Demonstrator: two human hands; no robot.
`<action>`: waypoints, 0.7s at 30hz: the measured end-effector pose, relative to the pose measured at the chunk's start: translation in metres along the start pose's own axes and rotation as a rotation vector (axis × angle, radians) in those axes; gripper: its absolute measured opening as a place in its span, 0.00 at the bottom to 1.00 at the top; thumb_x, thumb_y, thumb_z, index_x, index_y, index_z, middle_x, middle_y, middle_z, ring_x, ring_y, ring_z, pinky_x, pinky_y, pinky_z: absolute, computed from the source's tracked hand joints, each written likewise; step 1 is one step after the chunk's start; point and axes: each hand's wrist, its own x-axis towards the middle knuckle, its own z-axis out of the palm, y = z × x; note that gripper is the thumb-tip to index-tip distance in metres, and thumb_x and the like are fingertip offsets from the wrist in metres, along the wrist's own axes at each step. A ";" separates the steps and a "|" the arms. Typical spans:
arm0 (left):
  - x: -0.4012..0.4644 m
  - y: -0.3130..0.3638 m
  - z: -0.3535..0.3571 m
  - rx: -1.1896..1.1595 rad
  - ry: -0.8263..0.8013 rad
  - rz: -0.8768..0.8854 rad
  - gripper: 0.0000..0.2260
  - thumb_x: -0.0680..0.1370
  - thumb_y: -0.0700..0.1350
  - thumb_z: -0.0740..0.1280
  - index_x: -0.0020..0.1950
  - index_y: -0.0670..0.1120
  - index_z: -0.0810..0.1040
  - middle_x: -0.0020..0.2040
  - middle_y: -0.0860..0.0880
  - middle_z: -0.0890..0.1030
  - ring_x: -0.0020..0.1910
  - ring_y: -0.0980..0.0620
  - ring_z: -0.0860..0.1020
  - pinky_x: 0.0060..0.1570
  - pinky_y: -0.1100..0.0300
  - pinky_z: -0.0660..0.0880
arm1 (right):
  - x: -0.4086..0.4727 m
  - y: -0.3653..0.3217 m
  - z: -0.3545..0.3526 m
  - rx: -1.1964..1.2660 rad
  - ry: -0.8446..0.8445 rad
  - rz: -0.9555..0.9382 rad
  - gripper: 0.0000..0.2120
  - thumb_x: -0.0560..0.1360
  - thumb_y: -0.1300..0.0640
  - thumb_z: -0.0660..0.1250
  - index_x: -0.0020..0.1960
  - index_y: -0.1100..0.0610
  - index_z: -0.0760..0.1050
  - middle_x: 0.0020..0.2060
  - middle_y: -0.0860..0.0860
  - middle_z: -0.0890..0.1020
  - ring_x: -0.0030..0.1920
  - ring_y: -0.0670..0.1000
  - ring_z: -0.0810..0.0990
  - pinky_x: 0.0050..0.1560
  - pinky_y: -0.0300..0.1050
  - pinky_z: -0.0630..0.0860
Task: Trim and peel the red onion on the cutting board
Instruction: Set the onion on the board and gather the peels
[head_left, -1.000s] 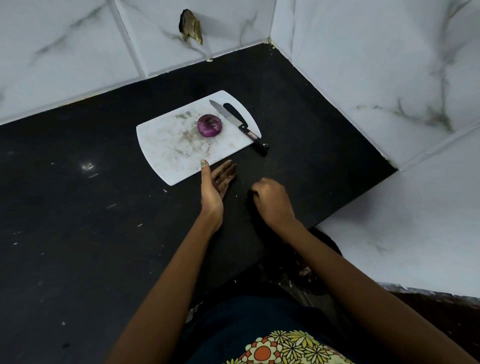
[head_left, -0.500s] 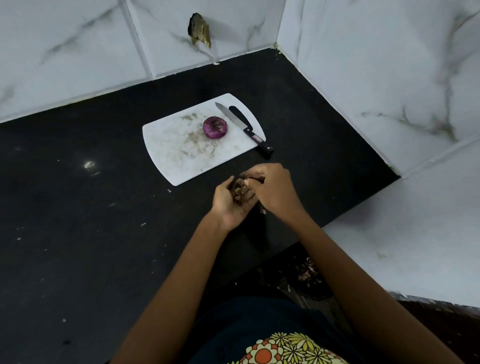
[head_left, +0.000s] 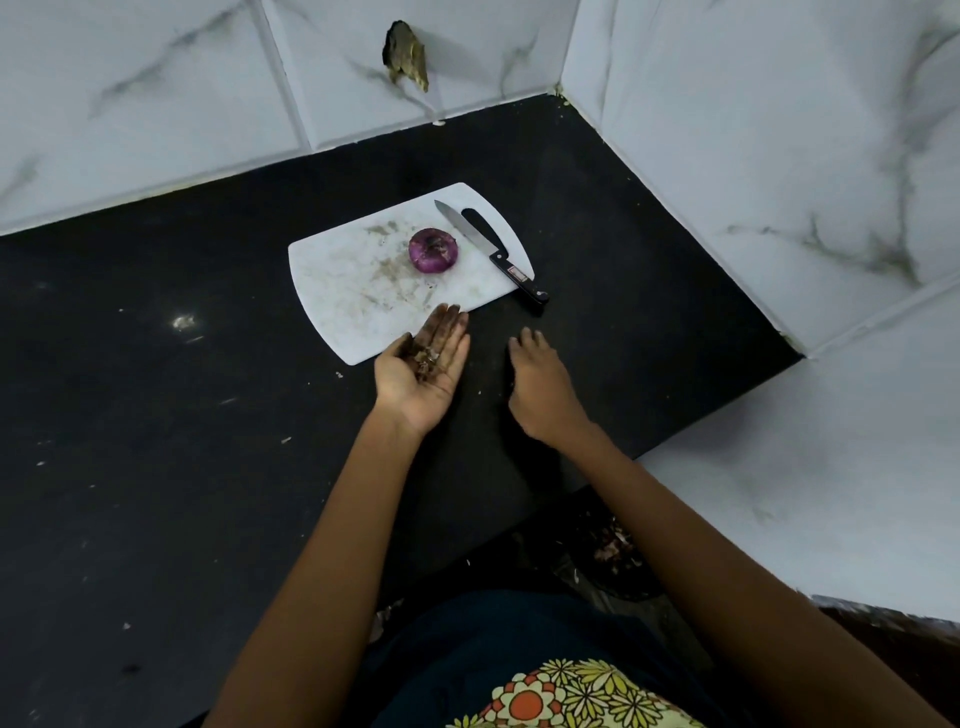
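Here, the red onion (head_left: 433, 250) is seen resting on the white cutting board (head_left: 332, 291), toward the board's far right part, its purple surface bare and glossy. Just to its right a knife (head_left: 491, 250) is laid diagonally, the blade on the board with its tip pointing away from the person, the black handle reaching past the board's near right edge onto the black counter (head_left: 156, 415). The knife and the onion are near each other but apart. The board's surface is marked with brownish smears and bits of debris.

The left hand (head_left: 423, 366) is held palm up at the board's near edge, the fingers nearly straight and reaching over the board's rim; its grip is open, and a small heap of dark peel scraps (head_left: 427, 361) is carried loose in the palm. The fingers look soiled. The right hand (head_left: 540, 376) is held palm down over the counter just right of the left hand, its fingers relaxed and slightly spread, its grip open with nothing held; whether the fingertips touch the counter cannot be told.

The counter is enclosed at the back and right by white marbled tiles (head_left: 156, 78), and a broken hole (head_left: 406, 54) is seen in the back wall. A dark garment with a floral patch (head_left: 561, 693) is visible at the bottom edge.
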 end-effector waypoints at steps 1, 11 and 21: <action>-0.001 -0.001 0.001 -0.005 -0.005 0.000 0.22 0.82 0.45 0.48 0.54 0.36 0.79 0.47 0.39 0.84 0.57 0.47 0.79 0.58 0.52 0.74 | -0.004 -0.006 0.005 -0.054 -0.006 -0.038 0.30 0.74 0.68 0.57 0.75 0.67 0.53 0.75 0.64 0.54 0.76 0.60 0.51 0.76 0.52 0.50; -0.003 -0.009 0.001 0.004 -0.027 -0.029 0.21 0.82 0.44 0.49 0.56 0.36 0.78 0.47 0.39 0.84 0.58 0.47 0.78 0.55 0.53 0.75 | -0.060 0.019 0.025 0.092 0.189 -0.209 0.22 0.69 0.66 0.53 0.58 0.67 0.77 0.57 0.62 0.80 0.60 0.60 0.77 0.64 0.42 0.66; -0.006 -0.012 -0.001 0.008 -0.028 -0.043 0.21 0.82 0.44 0.49 0.55 0.36 0.79 0.48 0.39 0.84 0.57 0.47 0.79 0.54 0.52 0.76 | -0.062 0.006 0.047 -0.025 0.119 0.066 0.38 0.78 0.37 0.44 0.77 0.62 0.42 0.77 0.58 0.43 0.76 0.55 0.39 0.75 0.51 0.37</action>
